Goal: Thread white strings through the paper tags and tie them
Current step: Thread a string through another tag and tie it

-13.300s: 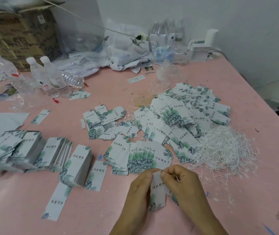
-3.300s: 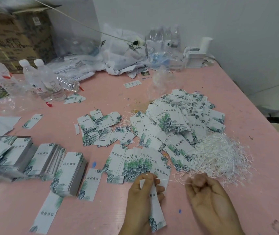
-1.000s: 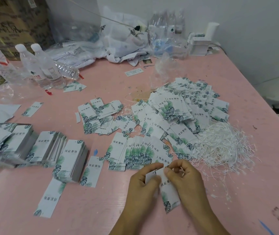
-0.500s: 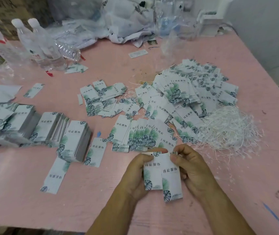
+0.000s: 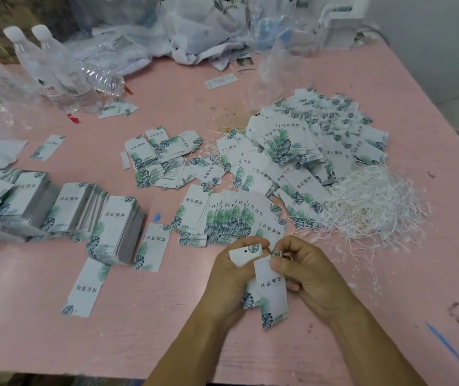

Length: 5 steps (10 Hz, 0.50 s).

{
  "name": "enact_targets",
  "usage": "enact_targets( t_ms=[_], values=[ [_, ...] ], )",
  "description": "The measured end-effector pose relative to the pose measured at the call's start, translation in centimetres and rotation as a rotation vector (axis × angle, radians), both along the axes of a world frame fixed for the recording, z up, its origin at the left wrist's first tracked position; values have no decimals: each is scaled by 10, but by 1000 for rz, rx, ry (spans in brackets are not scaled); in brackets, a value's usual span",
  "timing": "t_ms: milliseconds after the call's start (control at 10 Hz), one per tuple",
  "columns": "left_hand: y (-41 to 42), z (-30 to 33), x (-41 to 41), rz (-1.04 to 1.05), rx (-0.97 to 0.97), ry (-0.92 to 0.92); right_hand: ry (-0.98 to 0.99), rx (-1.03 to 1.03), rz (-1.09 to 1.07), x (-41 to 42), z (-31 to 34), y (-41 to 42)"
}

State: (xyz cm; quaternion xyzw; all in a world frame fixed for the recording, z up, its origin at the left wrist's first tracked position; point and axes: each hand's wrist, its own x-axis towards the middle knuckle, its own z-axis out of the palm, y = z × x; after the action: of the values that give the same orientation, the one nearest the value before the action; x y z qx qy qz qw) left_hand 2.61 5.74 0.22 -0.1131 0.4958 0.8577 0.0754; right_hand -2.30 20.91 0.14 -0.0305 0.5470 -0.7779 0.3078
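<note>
Now pink table (image 5: 362, 344) wide, string heap (image 5: 373, 204) far right. Left hand (image 5: 231, 277) grips two tags (image 5: 271, 288), now fanned apart since a second ago; right hand (image 5: 303, 271) pinches string at tag top. Threading likely underway.

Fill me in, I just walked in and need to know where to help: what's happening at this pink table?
A person is stringing paper tags. The left hand holds one tag with its punched hole showing, while the right hand pinches the top of a second tag. A heap of white strings lies to the right, loose tags are spread behind the hands, and neat stacks sit on the left.
</note>
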Motion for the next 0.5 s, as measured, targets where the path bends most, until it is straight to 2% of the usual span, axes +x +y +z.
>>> enact_targets(
  t_ms=[100,200,300,400,500],
  values=[
    [0,1,0,31,-18,12,-95,-99,-2,-5,0,7],
    [0,-1,-3,133,61,-32,-171,-206,-17,-6,-4,13],
    [-3,2,-5,236,237,-60,-222,-310,-77,-6,-5,17],
    [-2,5,-5,246,212,-88,-104,-176,-202,-3,-1,13],
    [6,8,-2,265,95,-106,233,264,-262,6,10,2]
  ],
)
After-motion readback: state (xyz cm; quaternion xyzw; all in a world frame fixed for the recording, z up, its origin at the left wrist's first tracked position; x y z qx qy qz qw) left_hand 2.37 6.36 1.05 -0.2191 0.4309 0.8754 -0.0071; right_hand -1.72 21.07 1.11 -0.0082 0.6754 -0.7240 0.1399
